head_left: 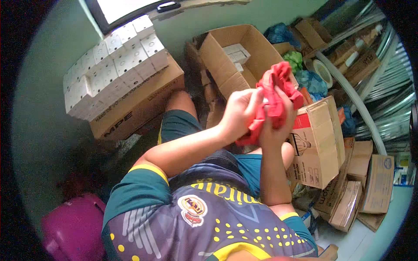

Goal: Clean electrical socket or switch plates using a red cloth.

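Head view, and both hands are coming together on the red cloth [275, 102], bunched above the lap, before the open cardboard box [228, 78]. The left hand [238, 112] is curling its fingers, thumb pressing the fabric; the right hand [278, 128] is gripping, fingertips hiding in folds. Its long axis is slanting lower left to upper right, the upper end pointing away from the body.

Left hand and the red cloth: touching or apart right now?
Touching. The head view shows the left hand closed on the near-left side of the red cloth, its thumb against the fabric.
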The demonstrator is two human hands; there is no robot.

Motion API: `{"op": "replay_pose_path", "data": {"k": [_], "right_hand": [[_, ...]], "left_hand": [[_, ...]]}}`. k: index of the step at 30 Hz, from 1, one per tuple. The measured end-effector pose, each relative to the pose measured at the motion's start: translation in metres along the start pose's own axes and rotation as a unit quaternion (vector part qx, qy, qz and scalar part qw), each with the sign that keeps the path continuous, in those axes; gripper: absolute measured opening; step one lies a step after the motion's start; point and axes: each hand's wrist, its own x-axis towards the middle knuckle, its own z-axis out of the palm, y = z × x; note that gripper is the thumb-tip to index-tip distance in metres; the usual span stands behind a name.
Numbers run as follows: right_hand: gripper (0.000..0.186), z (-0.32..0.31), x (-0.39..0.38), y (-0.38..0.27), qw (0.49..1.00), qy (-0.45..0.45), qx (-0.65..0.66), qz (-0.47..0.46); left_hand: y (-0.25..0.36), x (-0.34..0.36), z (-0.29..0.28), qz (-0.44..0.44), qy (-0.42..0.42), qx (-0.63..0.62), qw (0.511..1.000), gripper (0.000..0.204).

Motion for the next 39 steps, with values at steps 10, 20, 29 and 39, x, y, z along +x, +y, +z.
{"op": "replay_pose_path", "data": {"k": [10, 20, 29, 39], "right_hand": [[0.027, -0.004, 0.027, -0.009, 0.944, 0.063, 0.230, 0.229], [0.033, 0.002, 0.009, 0.017, 0.849, -0.070, 0.340, 0.398], [0.042, 0.020, -0.060, 0.146, 0.836, 0.005, 0.470, 0.282], [0.050, 0.056, -0.060, 0.059, 0.624, 0.055, 0.716, 0.307]], "left_hand": [[-0.002, -0.015, -0.011, 0.198, -0.062, 0.247, 0.947, 0.005], [-0.004, -0.004, -0.024, 0.355, -0.152, 0.408, 0.828, 0.010], [-0.013, -0.005, -0.005, 0.242, -0.137, 0.281, 0.919, 0.020], [0.008, -0.004, 0.000, 0.051, 0.011, 0.047, 0.998, 0.025]]}}
